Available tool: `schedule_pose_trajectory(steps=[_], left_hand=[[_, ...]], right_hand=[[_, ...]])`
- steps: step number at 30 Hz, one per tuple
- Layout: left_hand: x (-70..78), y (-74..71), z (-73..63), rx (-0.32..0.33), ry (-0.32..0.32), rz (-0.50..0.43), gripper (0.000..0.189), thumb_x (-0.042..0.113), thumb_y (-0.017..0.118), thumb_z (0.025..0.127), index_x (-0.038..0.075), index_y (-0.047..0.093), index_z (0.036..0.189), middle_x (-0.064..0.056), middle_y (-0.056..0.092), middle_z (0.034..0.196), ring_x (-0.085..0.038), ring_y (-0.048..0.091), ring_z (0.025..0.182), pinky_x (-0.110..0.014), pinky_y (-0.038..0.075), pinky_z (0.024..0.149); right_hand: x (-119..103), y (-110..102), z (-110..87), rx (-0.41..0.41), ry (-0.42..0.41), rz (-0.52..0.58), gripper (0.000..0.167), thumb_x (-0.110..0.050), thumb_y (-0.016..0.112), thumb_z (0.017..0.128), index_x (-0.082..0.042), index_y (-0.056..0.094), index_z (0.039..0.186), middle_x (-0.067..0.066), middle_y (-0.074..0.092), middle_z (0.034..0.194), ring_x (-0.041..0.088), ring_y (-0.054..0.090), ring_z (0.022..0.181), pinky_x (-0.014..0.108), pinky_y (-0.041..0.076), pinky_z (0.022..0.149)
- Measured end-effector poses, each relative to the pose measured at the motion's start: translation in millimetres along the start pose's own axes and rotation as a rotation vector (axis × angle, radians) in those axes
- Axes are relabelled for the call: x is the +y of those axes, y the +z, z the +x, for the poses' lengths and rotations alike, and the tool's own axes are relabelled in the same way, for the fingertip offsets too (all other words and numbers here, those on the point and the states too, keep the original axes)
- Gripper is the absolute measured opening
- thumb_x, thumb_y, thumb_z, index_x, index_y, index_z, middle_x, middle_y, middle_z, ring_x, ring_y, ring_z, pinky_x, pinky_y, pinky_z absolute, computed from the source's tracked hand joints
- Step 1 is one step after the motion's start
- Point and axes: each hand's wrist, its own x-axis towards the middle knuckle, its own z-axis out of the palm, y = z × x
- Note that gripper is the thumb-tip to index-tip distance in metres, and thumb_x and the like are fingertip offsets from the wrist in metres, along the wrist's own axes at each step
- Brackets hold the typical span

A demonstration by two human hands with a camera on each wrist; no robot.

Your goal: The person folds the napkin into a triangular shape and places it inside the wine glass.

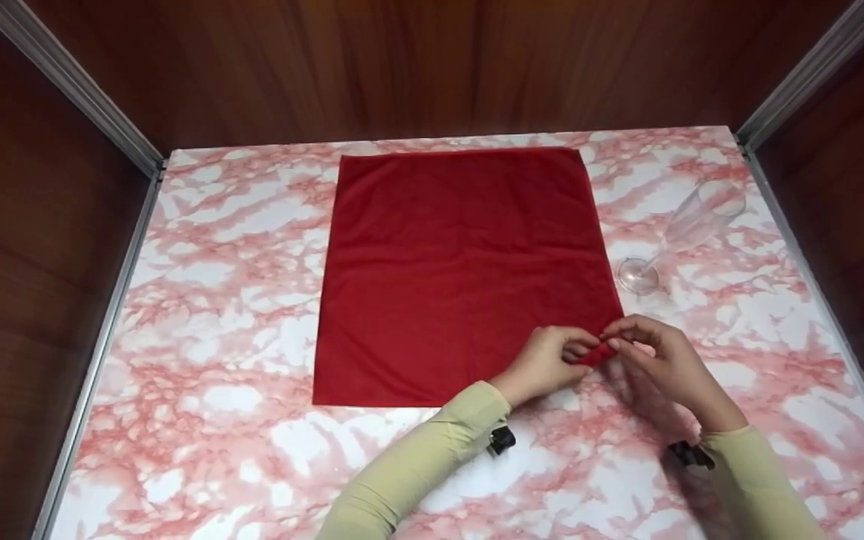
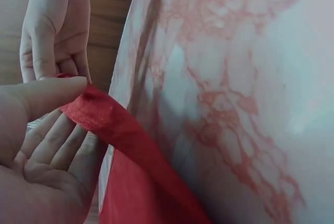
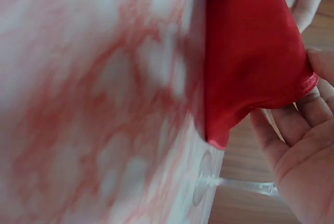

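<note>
A square red cloth napkin [image 1: 462, 262] lies spread on the marbled tabletop, its near right corner raised and folded over between two hands. My left hand [image 1: 548, 358] pinches the napkin's edge between thumb and fingers; the left wrist view shows the thumb on top of the red strip [image 2: 112, 117]. Just to the right, my right hand [image 1: 664, 364] pinches the corner, and in the right wrist view its thumb and fingers hold the hem [image 3: 308, 85]. The fingertips of both hands are close together. Beyond the right hand stands a clear stemmed glass [image 1: 702, 217], beside the napkin's right edge.
The red-and-white marbled table [image 1: 214, 300] is bounded by dark wooden panels [image 1: 432, 67] at the back and sides, with metal edge strips [image 1: 102, 345]. The glass's round foot [image 1: 638, 276] sits very near the napkin. Small black devices [image 1: 502, 440] are at both wrists.
</note>
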Motion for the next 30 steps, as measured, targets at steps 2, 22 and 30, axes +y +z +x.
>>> schedule_pose_trajectory(steps=[2, 22, 30], left_hand=[[-0.7, -1.9, 0.0, 0.031, 0.005, -0.018, 0.030, -0.006, 0.072, 0.080, -0.001, 0.069, 0.110, -0.007, 0.070, 0.102, -0.003, 0.064, 0.085, -0.013, 0.049, 0.074], [5.1, -50.8, -7.8, 0.124, -0.118, -0.255, 0.033, -0.008, 0.071, 0.081, -0.003, 0.067, 0.113, -0.010, 0.068, 0.100, -0.011, 0.065, 0.087, -0.020, 0.052, 0.077], [12.4, -89.4, -16.0, 0.132, -0.110, -0.304, 0.035, -0.008, 0.071, 0.080, -0.001, 0.067, 0.114, -0.008, 0.067, 0.102, -0.012, 0.063, 0.090, -0.024, 0.053, 0.075]], right_hand=[[-4.5, 1.9, 5.6, 0.006, 0.001, 0.019, 0.013, 0.005, 0.062, 0.089, 0.006, 0.064, 0.102, 0.017, 0.067, 0.094, 0.015, 0.064, 0.095, 0.016, 0.044, 0.084], [-0.8, -11.6, 42.1, -0.170, -0.045, 0.129, 0.027, 0.009, 0.070, 0.081, 0.007, 0.062, 0.106, 0.020, 0.063, 0.097, 0.019, 0.059, 0.093, 0.026, 0.041, 0.088], [-15.8, -12.9, 56.2, -0.197, -0.054, 0.008, 0.013, 0.006, 0.068, 0.084, 0.001, 0.066, 0.096, 0.015, 0.064, 0.094, 0.017, 0.055, 0.094, 0.022, 0.036, 0.089]])
